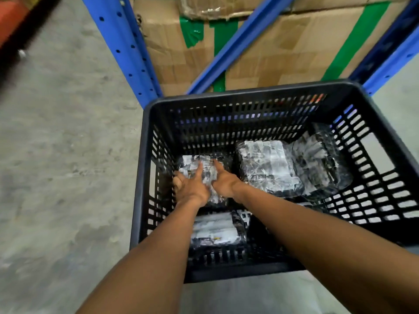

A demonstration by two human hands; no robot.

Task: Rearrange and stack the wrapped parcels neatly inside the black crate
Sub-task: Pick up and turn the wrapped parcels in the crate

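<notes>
The black crate [249,96] stands on the floor below me, with several parcels wrapped in black and white plastic inside. Both my hands reach down into its far-left corner. My left hand [190,184] and my right hand [223,180] lie flat, fingers spread, on top of one parcel [207,168] there. A larger parcel [267,171] sits in the middle at the back. Another parcel [322,164] leans tilted against the right wall. A fourth parcel [215,230] lies near the front wall, partly under my left forearm.
Blue rack uprights [127,48] and a diagonal brace [240,44] stand just behind the crate. Cardboard boxes [283,46] with green tape fill the rack. Grey concrete floor [63,155] spreads to the left.
</notes>
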